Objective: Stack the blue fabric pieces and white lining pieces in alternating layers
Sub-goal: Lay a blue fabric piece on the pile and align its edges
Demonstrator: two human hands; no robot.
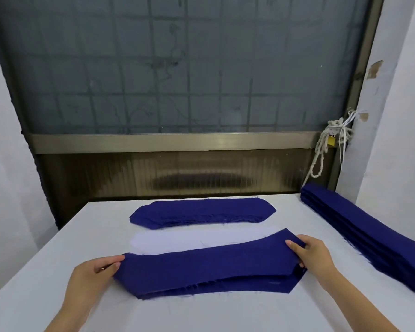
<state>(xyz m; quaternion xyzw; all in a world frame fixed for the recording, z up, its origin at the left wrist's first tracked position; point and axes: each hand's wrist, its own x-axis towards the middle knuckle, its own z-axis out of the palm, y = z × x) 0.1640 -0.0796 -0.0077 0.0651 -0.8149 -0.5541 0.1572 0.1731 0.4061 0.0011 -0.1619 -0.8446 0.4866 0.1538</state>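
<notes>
A long blue fabric piece (209, 259) is stretched between my hands just above a low stack of blue pieces (225, 287) near the table's front. My left hand (96, 271) pinches its left end and my right hand (314, 257) grips its right end. Directly behind it lies a pile of white lining pieces (177, 240), partly covered by the held piece. Farther back rests another flat pile of blue fabric pieces (201, 212).
All of this lies on a white table (58, 259). A thick stack of long blue strips (359, 228) runs along the table's right edge beside the wall. A window frame and a knotted rope (321, 152) are behind the table.
</notes>
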